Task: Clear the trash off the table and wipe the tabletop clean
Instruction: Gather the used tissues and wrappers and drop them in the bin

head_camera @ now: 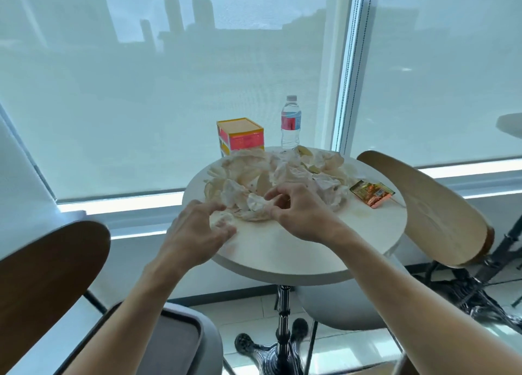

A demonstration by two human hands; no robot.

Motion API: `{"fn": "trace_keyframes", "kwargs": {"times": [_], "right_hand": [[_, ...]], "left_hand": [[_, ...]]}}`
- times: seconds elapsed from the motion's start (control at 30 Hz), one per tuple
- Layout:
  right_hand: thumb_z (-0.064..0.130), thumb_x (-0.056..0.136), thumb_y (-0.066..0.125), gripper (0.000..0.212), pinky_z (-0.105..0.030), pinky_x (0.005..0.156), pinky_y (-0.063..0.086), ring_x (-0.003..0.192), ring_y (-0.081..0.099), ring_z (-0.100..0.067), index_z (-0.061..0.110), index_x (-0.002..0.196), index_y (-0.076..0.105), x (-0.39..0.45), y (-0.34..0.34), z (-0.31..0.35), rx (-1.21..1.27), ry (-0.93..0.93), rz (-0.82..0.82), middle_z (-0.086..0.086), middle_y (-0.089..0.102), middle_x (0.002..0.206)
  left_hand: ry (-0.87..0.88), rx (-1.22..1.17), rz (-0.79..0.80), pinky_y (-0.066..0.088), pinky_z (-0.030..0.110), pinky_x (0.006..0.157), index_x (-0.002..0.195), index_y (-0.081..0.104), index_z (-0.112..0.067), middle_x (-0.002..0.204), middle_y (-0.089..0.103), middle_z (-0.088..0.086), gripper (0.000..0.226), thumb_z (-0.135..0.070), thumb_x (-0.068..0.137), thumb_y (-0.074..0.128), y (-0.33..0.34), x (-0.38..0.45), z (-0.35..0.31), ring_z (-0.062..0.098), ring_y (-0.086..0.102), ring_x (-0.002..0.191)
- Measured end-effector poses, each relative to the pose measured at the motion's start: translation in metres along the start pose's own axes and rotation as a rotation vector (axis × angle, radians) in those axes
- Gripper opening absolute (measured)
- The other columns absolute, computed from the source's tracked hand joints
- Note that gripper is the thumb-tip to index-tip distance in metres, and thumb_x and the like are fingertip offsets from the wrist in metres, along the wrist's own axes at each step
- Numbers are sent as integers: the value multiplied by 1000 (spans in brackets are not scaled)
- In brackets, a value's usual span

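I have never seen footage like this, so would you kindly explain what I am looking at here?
There is no machine: one camera worn on a person's head looks down at their bare arms. A small round table by a window carries a heap of crumpled tissues, an orange snack wrapper, a colourful box and a water bottle. The left hand touches a tissue at the heap's near edge; the right hand reaches into the heap. Neither hand has lifted anything.

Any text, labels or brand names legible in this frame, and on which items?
None can be read.
Water bottle label: print too blurred.
Pink and yellow box: print too blurred.
Orange snack packet: lettering too small and blurred.
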State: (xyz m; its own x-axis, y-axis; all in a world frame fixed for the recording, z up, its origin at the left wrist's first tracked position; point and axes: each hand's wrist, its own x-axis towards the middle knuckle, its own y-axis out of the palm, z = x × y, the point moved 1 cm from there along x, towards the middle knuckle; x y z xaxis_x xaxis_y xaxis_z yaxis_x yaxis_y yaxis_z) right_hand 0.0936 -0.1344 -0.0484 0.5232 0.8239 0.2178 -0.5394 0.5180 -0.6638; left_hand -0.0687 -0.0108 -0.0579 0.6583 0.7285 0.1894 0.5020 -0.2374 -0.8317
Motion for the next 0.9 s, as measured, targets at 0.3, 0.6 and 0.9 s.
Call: {"fn": "trace_keyframes", "kwargs": {"times": [0.3,0.6,0.9], "right_hand": [[22,93,55,58,-47,112,29,135,37,-32,30,148,37,16,24,17,-490,24,87,-10,39,147],[10,86,56,42,-35,88,51,109,60,-23,22,126,61,16,19,22,-412,-40,-58,-4,68,110],[15,85,65,27,-24,61,47,69,59,-10,24,109,70,1,-32,12,-132,24,-273,9,62,73]], "left_hand": [[92,-94,-75,36,22,75,114,71,-20,95,65,-5,34,-37,85,71,3,3,11,9,54,86],[116,-198,-107,40,25,71,104,74,-23,87,66,-11,24,-38,85,71,1,6,13,11,60,86],[131,-260,-145,35,16,61,103,74,-27,84,66,-15,24,-41,84,71,8,1,-7,-1,51,68]]}}
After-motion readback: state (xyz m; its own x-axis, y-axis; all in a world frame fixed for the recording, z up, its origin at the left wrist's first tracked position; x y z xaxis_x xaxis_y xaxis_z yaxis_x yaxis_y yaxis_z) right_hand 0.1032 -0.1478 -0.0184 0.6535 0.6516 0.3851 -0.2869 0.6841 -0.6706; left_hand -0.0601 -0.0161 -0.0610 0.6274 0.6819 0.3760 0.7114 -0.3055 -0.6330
